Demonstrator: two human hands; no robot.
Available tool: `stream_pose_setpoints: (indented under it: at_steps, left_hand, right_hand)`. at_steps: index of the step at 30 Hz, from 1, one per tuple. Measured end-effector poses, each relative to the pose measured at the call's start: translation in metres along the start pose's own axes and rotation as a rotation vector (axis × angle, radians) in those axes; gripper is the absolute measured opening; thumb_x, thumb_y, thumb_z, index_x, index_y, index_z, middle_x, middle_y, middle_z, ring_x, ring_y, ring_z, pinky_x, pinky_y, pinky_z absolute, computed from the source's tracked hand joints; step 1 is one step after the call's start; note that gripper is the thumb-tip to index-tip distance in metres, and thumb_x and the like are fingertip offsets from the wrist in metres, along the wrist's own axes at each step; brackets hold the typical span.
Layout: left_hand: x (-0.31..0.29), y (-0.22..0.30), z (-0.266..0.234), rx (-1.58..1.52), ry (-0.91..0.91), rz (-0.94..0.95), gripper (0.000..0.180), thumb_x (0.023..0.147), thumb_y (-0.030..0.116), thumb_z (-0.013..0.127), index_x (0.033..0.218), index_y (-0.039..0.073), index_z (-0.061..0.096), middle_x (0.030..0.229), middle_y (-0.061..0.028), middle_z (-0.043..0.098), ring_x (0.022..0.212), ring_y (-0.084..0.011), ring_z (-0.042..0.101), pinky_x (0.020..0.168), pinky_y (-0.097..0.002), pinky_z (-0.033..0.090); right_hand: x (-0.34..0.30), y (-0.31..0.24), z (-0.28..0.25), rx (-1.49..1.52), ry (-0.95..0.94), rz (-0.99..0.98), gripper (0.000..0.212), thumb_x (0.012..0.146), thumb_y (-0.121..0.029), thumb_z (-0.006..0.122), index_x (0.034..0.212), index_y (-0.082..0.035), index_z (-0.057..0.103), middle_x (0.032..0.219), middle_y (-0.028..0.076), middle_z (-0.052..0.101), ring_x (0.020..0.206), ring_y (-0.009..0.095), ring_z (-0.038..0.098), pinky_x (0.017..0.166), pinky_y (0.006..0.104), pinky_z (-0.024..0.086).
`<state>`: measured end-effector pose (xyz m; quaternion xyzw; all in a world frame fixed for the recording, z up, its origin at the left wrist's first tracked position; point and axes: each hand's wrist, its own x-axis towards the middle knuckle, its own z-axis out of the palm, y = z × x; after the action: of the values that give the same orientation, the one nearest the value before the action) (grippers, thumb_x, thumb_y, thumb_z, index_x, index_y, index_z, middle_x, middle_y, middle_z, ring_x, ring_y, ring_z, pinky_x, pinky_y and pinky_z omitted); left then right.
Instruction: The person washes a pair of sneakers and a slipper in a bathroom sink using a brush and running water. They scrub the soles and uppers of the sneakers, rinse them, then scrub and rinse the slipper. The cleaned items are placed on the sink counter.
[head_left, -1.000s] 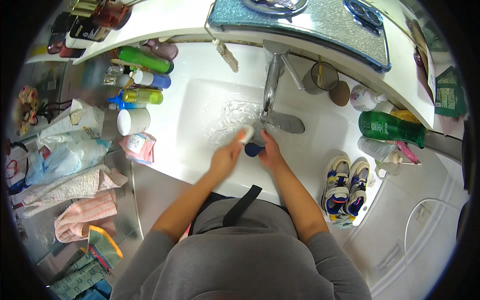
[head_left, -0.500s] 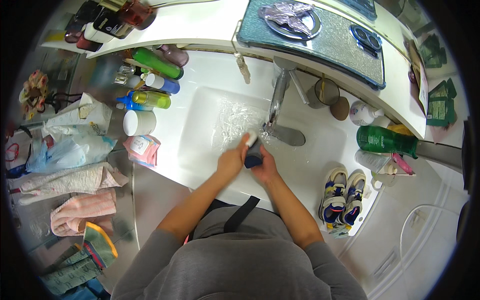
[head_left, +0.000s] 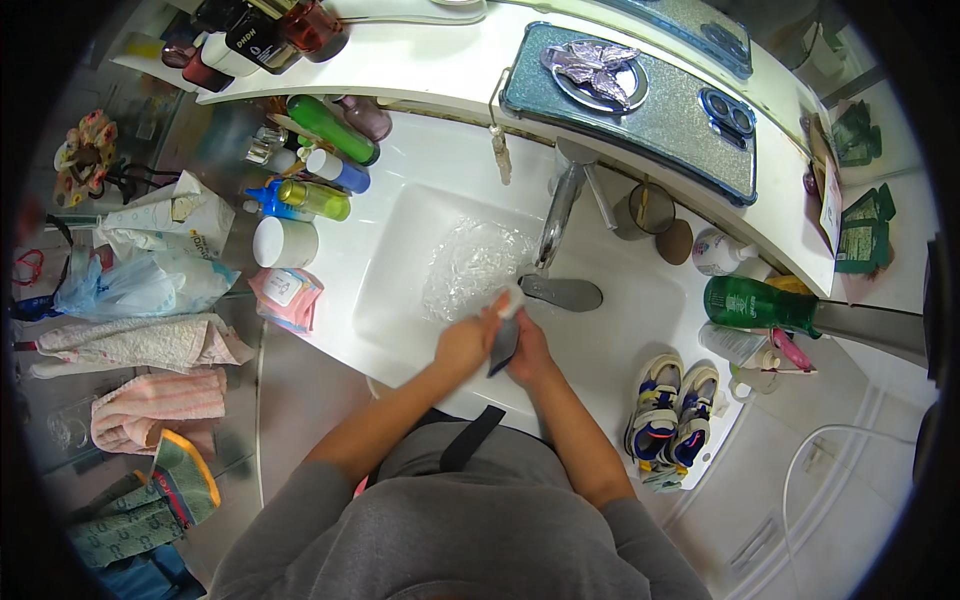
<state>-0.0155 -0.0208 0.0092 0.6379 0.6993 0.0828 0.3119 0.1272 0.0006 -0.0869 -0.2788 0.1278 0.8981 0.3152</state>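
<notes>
One gray piece (head_left: 504, 345) lies against the right hand (head_left: 531, 358).

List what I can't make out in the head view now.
Head view: white item in the left hand: partly covered by that hand, blurred.
Head view: underside of the grey piece in the right hand: turned away from camera.
Head view: blue item, lower left: cut off by the dark rim.

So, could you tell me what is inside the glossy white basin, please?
Rippling clear water and a flat grey oblong piece show; the left hand and right hand hide whatever lies beneath them.
</notes>
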Motion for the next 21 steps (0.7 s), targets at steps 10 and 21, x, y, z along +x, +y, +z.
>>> stream_pose_setpoints:
  at_steps: [10, 21]
  left_hand:
    - [0.004, -0.043, -0.02, -0.032, 0.126, -0.141, 0.056, 0.103, 0.035, 0.048, 0.155, 0.018, 0.034, 0.077, -0.0196, 0.068, 0.069, -0.0404, 0.066, 0.064, -0.0486, 0.051]
    - [-0.039, -0.024, -0.033, -0.013, -0.057, -0.095, 0.067, 0.097, 0.031, 0.057, 0.154, 0.006, 0.031, 0.084, -0.0223, 0.067, 0.077, -0.0401, 0.066, 0.07, -0.0483, 0.051]
  right_hand:
    - [-0.018, -0.01, 0.016, -0.41, 0.333, -0.097, 0.04, 0.098, -0.032, 0.061, 0.128, -0.005, 0.059, 0.121, 0.007, 0.066, 0.108, 0.022, 0.061, 0.098, 0.036, 0.046]
    - [-0.038, -0.056, -0.038, -0.078, 0.579, -0.618, 0.019, 0.09, -0.008, 0.063, 0.107, -0.001, 0.061, 0.106, 0.01, 0.066, 0.104, 0.027, 0.062, 0.097, 0.0422, 0.049]
